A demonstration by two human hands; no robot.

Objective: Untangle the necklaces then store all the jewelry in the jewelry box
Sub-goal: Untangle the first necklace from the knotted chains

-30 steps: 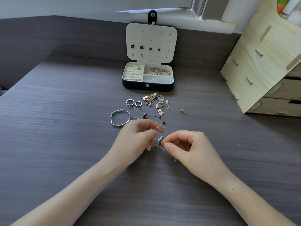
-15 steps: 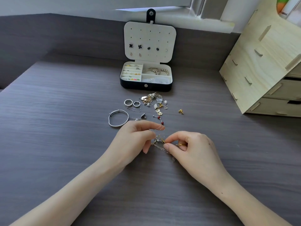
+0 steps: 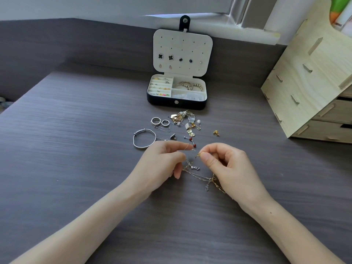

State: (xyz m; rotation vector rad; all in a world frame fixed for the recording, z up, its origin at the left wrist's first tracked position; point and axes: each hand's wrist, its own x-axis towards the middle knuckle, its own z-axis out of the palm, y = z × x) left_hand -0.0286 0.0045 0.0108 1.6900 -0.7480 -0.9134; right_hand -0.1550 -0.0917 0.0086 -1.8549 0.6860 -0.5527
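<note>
Necklaces (image 3: 198,173) tangled, strung between my hands, trailing onto the desk (image 3: 76,149).
Left hand (image 3: 162,164) pinches a thin chain; right hand (image 3: 228,168) pinches a gold link. Bangle (image 3: 144,139) at 10 o'clock of the tangle, open jewelry box (image 3: 177,104) farther off at 12.

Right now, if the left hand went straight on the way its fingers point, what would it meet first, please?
Probably the silver pin with red beads, lying just past the index fingertip of the left hand; how high the hand sits is unclear.
</note>
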